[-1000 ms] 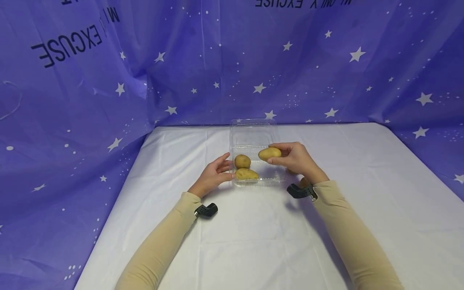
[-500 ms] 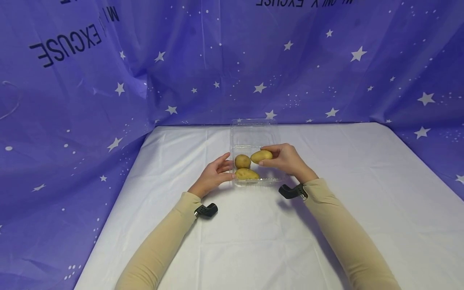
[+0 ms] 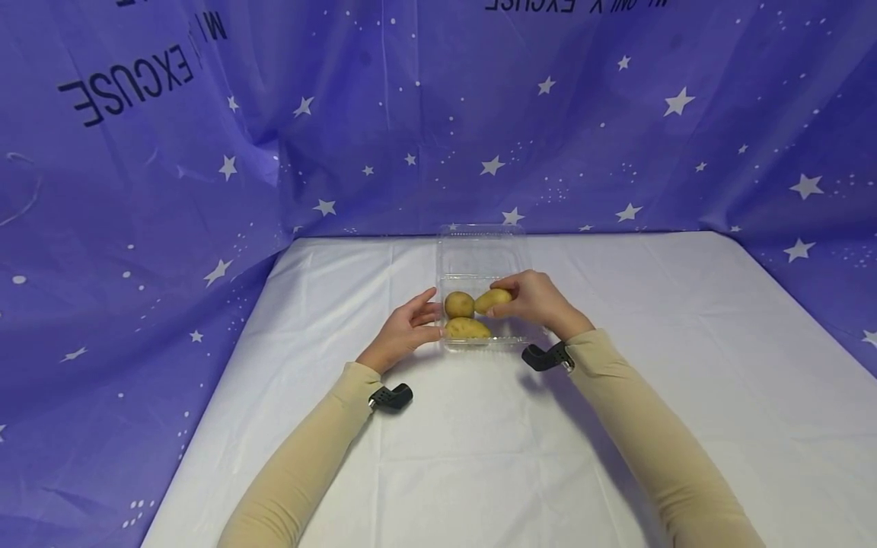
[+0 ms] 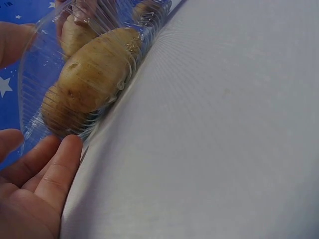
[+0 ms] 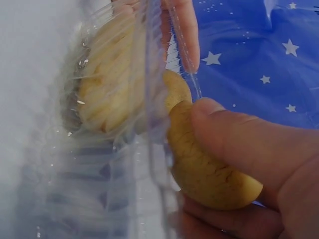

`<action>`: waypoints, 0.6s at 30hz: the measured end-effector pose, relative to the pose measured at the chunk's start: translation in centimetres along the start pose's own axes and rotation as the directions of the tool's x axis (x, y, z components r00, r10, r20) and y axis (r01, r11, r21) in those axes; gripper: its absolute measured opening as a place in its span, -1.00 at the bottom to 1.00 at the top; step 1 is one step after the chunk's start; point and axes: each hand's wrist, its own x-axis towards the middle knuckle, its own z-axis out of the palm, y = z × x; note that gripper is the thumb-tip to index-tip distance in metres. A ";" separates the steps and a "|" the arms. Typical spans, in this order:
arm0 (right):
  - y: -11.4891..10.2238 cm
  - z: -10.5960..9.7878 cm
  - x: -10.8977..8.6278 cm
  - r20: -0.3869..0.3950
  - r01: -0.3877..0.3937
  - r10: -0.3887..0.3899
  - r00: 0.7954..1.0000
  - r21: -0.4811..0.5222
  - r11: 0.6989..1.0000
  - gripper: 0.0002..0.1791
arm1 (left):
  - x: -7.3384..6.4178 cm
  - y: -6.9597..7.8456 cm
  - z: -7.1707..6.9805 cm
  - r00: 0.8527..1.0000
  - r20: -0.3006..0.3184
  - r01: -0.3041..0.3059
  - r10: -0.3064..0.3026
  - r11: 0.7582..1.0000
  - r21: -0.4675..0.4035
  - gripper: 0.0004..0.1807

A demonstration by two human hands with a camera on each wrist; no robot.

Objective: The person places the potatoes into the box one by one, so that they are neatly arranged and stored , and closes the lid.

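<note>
My right hand holds a yellow potato pinched between thumb and fingers, the grip narrowed to the width of the potato, in the right part of a clear plastic container. The potato's tip points left, at the side of a round potato; whether the two touch, I cannot tell. The right wrist view shows my thumb lying along the upper side of the held potato, with fingers beneath.

In front of the round potato, inside the container's left half, a longer potato rests close to the near wall. My left hand gathers nothing: its fingers are spread and relaxed beside the container's left wall, the thumb at the near left corner. Through the plastic in the left wrist view, a small brownish shape appears at the top, too cut off to make out fully.

The container's clear lid is folded back behind it. A black wrist camera sits at each of my beige cuffs, one left, one right. White cloth covers the table, and a purple backdrop printed with white stars and upside-down black lettering rises behind.
</note>
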 end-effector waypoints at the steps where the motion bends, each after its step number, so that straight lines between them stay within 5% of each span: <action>1: 0.0 0.0 0.1 0.010 0.004 -0.004 1.000 -0.011 1.000 -0.41 | 0.0 0.0 0.0 1.000 0.000 0.000 0.000 1.000 0.000 -0.04; 18: -0.5 1.5 1.1 0.055 -0.001 0.009 0.998 -0.156 0.988 -0.38 | -0.1 0.1 0.0 1.000 0.006 -0.001 0.001 1.000 0.004 -0.06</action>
